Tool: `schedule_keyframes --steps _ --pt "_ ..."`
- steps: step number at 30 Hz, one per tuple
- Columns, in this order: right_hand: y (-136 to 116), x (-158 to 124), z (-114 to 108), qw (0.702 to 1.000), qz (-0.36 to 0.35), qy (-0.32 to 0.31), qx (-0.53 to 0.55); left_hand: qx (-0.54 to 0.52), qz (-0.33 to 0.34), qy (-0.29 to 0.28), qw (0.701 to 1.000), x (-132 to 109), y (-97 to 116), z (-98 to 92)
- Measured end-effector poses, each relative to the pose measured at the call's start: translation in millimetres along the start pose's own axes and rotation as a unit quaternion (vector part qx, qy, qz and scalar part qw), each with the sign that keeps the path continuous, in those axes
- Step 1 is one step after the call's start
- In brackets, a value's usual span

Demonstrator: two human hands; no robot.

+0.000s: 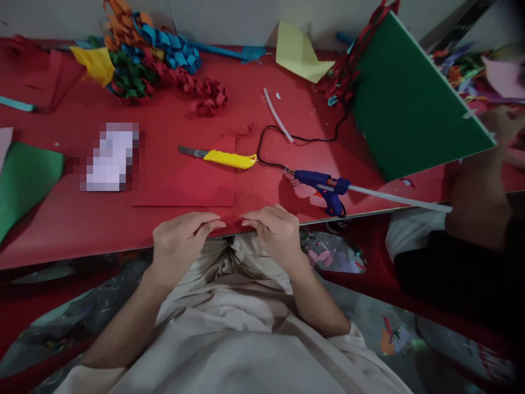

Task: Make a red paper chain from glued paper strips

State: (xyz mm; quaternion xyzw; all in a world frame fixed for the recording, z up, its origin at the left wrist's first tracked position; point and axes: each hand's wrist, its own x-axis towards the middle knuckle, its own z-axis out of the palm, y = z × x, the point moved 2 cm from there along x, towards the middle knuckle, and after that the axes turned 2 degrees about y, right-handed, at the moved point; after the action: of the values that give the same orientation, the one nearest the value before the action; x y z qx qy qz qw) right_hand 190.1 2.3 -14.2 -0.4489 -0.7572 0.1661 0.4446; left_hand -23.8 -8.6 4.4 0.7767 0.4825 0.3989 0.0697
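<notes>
My left hand [180,241] and my right hand [274,230] meet at the near edge of the red table [61,230]. Both pinch a narrow red paper strip [233,225] between fingertips and thumbs, fingers curled together. Just beyond them lies a red paper sheet [200,183]. A yellow-handled utility knife [223,157] rests at that sheet's far edge. A blue glue gun [324,189] lies to the right of my right hand, with a clear glue stick [402,200] poking out of its back.
Folded paper chains [151,54] in orange, blue, green and red pile up at the back. A green board [406,104] leans at the right, where another person's arm [471,191] is. Green paper [24,180] lies at the left, yellow paper [299,52] at the back.
</notes>
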Motion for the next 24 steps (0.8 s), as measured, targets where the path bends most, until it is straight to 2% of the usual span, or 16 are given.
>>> schedule_keyframes --steps 4,6,8,10,16,19,24 --pt "8 5 2 0.998 -0.033 -0.018 -0.051 -0.019 0.047 -0.017 0.999 1 -11 0.3" --pt "10 5 0 0.99 -0.054 -0.045 -0.122 0.045 0.111 -0.041 0.992 -2 -15 -0.9" --pt "11 3 -3 0.977 -0.067 -0.091 -0.182 0.126 0.181 -0.078 0.972 -7 -18 -2.3" --pt "9 -3 -4 0.966 -0.071 -0.125 -0.215 0.177 0.221 -0.106 0.953 -12 -20 -4.3" --pt "-5 -18 7 0.948 -0.101 -0.153 -0.262 0.219 0.24 -0.107 0.94 -16 -14 -4.6" --pt "-7 -20 10 0.947 -0.086 -0.153 -0.268 0.22 0.247 -0.094 0.939 -15 -10 0.3" --pt "-1 -26 -1 0.951 -0.053 -0.129 -0.277 0.202 0.203 -0.091 0.954 -19 -9 2.0"
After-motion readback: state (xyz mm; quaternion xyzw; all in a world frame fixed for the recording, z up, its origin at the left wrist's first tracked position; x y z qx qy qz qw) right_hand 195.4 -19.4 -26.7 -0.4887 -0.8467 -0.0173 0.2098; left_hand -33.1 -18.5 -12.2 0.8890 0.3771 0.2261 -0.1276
